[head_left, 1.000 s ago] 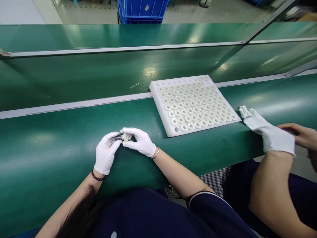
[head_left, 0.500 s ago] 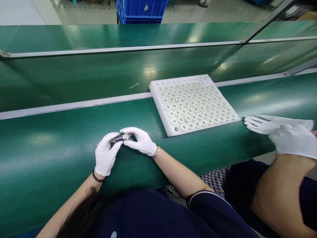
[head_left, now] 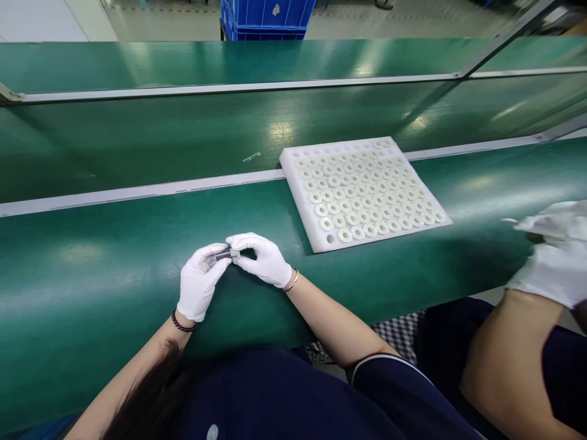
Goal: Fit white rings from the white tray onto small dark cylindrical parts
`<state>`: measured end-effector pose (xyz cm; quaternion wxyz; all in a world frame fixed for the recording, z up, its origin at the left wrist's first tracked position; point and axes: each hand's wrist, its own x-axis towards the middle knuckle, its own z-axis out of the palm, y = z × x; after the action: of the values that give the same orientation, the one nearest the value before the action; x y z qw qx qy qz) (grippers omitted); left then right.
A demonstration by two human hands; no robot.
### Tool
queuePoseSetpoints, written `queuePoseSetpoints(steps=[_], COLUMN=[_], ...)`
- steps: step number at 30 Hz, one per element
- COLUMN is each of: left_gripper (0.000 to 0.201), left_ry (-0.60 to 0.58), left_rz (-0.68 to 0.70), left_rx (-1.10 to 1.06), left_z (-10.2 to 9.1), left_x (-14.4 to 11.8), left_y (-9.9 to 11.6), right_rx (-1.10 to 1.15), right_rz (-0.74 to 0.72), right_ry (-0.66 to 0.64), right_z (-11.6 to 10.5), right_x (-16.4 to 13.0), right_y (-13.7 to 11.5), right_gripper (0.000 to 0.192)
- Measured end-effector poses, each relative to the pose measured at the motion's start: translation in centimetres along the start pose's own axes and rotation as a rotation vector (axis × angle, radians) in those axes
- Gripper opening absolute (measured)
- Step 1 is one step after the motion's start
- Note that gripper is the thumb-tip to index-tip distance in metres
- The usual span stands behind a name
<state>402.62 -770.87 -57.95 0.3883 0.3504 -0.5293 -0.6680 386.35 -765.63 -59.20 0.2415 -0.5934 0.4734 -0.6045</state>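
Pinching a small dark rod (head_left: 223, 255) by one end, the left hand (head_left: 198, 286) met the right hand (head_left: 261, 260), whose fingertips squeezed a little white ring (head_left: 235, 254) at the rod's other end. Both gloved hands rested on the green bench (head_left: 114, 269). Just past the right hand lay a white tray (head_left: 316, 235) full of rings, and a co-worker's gloved hands (head_left: 553, 256) were farther off on that side.

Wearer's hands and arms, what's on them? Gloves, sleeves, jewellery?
Both hands wear thin, close-fitting white fabric gloves ending at the wrist: left hand, right hand. The forearms are bare below short dark navy sleeves; the right sleeve has a thin white edging. A dark beaded bracelet sits on the left wrist, a slim silver bangle on the right. No markings visible on the gloves.
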Motion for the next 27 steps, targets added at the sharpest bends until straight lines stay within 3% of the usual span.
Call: queuePoseSetpoints(steps=[7,13,17,24,27], left_gripper=[0.02,0.022,0.028,0.037,0.042], left_ry=[0.016,-0.065,-0.079,-0.262,-0.232], left_rz=[-0.114,-0.274,-0.365,-0.356,-0.327], left_rx=[-0.047,-0.204,-0.2,-0.178,-0.2], left_z=[-0.6,-0.3,0.0,0.0,0.1], left_x=[0.6,0.7,0.3,-0.1,-0.1], left_y=[-0.2,-0.9,-1.1,0.0,0.3], right_rx=[-0.18,-0.245,-0.286,-0.365,-0.382], right_rz=[-0.013,-0.109,-0.143,-0.156,-0.187], right_ry=[-0.009,0.01,0.028,0.083,0.06], right_z=[0.3,0.8,1.1,1.0,1.1], right_x=[-0.1,-0.6,-0.8,-0.7,-0.7], right_y=[-0.1,-0.2,-0.3,-0.4,-0.3], right_gripper=[0.028,0.042,0.047,0.058,0.051])
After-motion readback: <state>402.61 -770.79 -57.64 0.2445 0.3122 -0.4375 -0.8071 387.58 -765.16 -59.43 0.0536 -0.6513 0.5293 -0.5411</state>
